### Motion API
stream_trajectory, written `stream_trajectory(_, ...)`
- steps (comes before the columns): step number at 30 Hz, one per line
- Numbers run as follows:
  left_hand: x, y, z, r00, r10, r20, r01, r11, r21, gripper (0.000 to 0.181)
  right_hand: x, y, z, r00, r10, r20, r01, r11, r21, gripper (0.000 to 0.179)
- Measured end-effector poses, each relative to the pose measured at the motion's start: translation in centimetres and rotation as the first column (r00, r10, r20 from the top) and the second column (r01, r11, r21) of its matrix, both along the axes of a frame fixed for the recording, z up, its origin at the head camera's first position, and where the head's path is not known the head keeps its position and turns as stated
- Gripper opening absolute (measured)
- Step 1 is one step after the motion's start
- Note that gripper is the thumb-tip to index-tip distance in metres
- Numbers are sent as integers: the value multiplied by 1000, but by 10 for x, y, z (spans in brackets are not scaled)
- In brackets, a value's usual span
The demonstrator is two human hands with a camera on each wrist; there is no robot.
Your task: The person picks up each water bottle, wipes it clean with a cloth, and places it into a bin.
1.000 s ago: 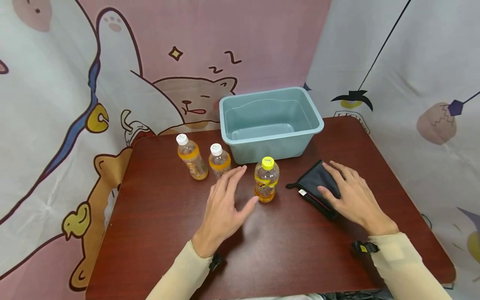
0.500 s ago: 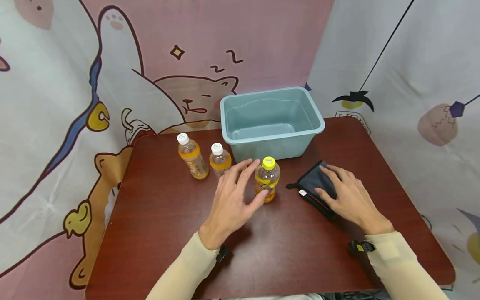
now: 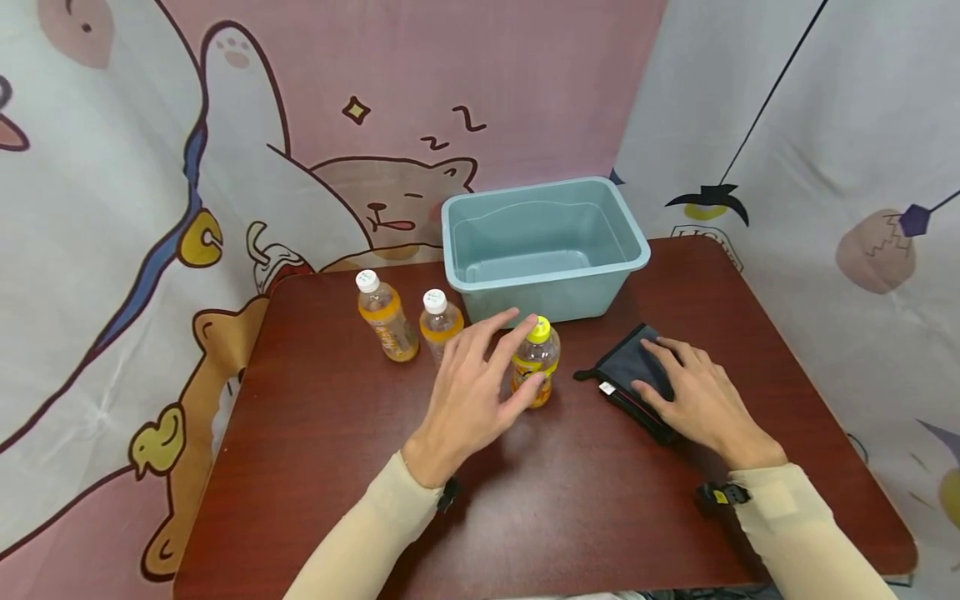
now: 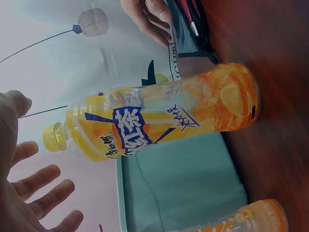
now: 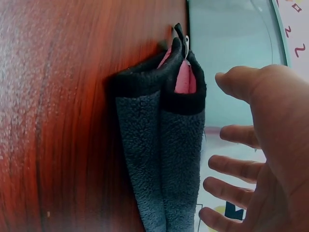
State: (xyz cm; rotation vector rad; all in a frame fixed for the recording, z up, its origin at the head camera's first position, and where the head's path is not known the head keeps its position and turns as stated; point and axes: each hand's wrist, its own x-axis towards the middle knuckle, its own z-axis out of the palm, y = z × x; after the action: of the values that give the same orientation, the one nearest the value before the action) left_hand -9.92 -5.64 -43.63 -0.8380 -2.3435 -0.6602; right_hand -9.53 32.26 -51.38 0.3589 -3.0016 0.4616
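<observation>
You have two hands over one tabletop (image 3: 585,517), and neither holds anything. Your left hand (image 3: 472,387) has its grip wide, thumb apart from the four fingers, beside the one yellow-capped bottle (image 3: 542,358). That bottle stands upright on the tabletop, in front of the one bin (image 3: 536,300); the left wrist view shows a gap between your fingers and its cap. Its label is yellow and orange, with one lemon slice visible near the base.

Your right hand (image 3: 701,396) also has a wide grip, fingers spread above and just beside one folded cloth (image 3: 630,362). The cloth lies on the tabletop to the right of the yellow-capped bottle, well apart from it. It is dark grey and fleecy with black edging; the right wrist view shows two grey folds and pink inside, and one white tag (image 3: 607,388) is at its near edge.

You have three bottles in all. The other two have white caps and orange bands: the farther-left bottle (image 3: 392,325) stands well clear of your left hand, and the middle bottle (image 3: 442,325) stands nearer the bin, partly hidden behind your fingers. You wear two pale sleeves (image 3: 367,533), and one printed backdrop (image 3: 525,83) hangs behind the tabletop.
</observation>
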Motion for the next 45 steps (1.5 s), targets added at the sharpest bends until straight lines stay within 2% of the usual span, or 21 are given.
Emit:
stream_trajectory(7,-9,2,1,996,-3,-85,-4,997,-76,63,0,3,-9,1000,-16,26,16,1000,-5,81)
stream_trajectory(16,-14,5,-4,993,-7,-120,-9,991,-132,58,0,7,-16,997,-49,57,49,999,2,85)
stream_trajectory(24,-19,7,-2,971,-4,-241,-36,986,-165,48,-2,10,-18,996,-52,68,52,999,7,89)
stream_trajectory(29,-22,10,4,959,-6,-283,-32,991,-128,40,-4,13,-17,997,-42,71,40,999,37,93)
stream_trajectory(38,-26,19,4,955,37,-294,-36,999,8,26,-11,11,-17,998,-28,59,27,999,25,87)
stream_trajectory(45,-26,23,1,972,56,-229,-33,994,103,29,-13,9,-18,998,-39,48,39,999,2,82)
